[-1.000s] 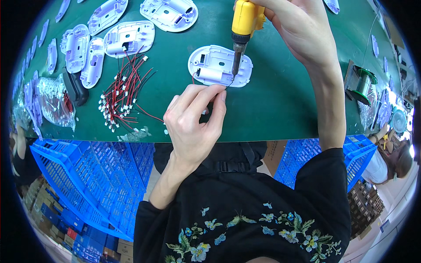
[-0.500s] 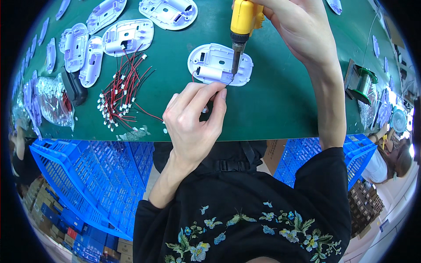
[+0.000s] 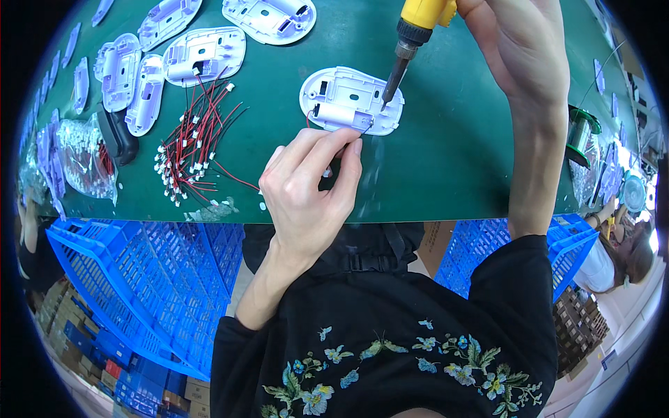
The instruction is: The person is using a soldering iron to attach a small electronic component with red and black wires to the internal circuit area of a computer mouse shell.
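My left hand (image 3: 313, 177) is closed in a pinch at the lower edge of a white oval plastic housing (image 3: 352, 83), holding a thin wire (image 3: 366, 131) against it. My right hand (image 3: 526, 52) grips a yellow soldering gun (image 3: 421, 12), partly cut off by the top edge of the view. Its slim metal tip (image 3: 395, 83) points down at the right part of the housing; whether it touches cannot be told. A white cylinder (image 3: 336, 113) lies inside the housing. Left of my left hand is a heap of red and black wires with white connectors (image 3: 198, 150).
Several more white housings (image 3: 203, 57) lie at the upper left of the green table (image 3: 432, 181). A bag of connectors (image 3: 85, 157) lies beside a black object (image 3: 120, 139). A solder spool (image 3: 580, 136) stands at right. Blue crates (image 3: 150, 279) sit below the table edge; a person (image 3: 617, 258) is at far right.
My right hand has moved up and to the right with the soldering gun, whose tip has shifted up and right from the wire's end. My left hand stays in place.
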`<state>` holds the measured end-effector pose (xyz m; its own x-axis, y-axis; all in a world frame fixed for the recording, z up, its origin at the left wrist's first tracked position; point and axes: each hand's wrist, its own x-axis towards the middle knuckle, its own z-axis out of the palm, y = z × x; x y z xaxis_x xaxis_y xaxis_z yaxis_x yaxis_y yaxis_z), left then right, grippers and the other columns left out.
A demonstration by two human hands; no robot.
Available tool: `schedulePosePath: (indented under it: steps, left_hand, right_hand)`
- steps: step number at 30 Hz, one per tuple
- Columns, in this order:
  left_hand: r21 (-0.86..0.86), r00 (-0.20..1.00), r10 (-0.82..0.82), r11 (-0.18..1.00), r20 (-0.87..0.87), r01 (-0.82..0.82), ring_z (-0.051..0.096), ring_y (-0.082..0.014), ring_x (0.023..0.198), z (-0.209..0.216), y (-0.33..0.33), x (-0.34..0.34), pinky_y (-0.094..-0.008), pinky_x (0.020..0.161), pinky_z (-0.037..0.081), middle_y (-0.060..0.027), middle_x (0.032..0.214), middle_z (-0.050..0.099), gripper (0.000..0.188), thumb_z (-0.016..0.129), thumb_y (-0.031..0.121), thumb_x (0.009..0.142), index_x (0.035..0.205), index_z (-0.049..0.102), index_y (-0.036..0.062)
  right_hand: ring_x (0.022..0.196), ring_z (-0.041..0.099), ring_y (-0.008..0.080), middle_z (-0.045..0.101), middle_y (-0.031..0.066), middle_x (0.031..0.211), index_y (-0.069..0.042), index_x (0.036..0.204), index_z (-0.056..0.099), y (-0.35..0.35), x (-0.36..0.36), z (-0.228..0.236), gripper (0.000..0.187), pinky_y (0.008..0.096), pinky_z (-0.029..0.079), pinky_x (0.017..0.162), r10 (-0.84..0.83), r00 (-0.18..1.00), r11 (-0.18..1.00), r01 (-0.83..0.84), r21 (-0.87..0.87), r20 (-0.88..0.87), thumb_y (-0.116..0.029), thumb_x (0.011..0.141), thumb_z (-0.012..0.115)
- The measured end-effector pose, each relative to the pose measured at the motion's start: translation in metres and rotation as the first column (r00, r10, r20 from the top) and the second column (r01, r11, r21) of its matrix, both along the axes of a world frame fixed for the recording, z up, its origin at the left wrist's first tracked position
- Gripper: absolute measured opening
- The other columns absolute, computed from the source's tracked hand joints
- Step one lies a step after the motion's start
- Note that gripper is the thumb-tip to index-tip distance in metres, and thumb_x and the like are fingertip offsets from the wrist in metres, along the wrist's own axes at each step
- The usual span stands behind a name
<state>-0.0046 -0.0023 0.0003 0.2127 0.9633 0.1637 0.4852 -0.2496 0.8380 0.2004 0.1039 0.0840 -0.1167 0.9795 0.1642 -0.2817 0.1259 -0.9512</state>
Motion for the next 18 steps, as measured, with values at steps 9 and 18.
schedulePosePath:
  steps: [9, 18]
  left_hand:
    - [-0.006, 1.0, -0.02, 1.0, 0.011, 0.02, 0.054, -0.0112, 0.062, 0.0, -0.002, 0.0, -0.0265, 0.056, 0.043, -0.0061, 0.079, 0.068, 0.014, 0.076, -0.006, 0.083, 0.096, 0.076, -0.001]
    - [0.308, 0.969, 0.016, 0.949, -0.248, 0.064, 0.055, -0.015, 0.06, 0.01, 0.007, -0.01, -0.0327, 0.058, 0.042, -0.0013, 0.099, 0.07, 0.027, 0.081, 0.002, 0.075, 0.101, 0.077, 0.0072]
  right_hand:
    - [0.096, 0.063, 0.0135, 0.052, 0.0037, 0.107, 0.001, 0.146, 0.034, -0.001, 0.004, 0.004, 0.067, 0.0266, 0.055, 0.086, 0.017, 1.0, 1.0, -0.017, 0.009, 0.015, 0.006, 0.088, 0.067]
    - [0.099, 0.061, 0.0169, 0.05, 0.007, 0.109, 0.002, 0.146, 0.032, 0.001, 0.014, 0.013, 0.071, 0.0304, 0.055, 0.086, -0.086, 0.99, 0.989, 0.071, 0.13, 0.115, 0.005, 0.085, 0.068]
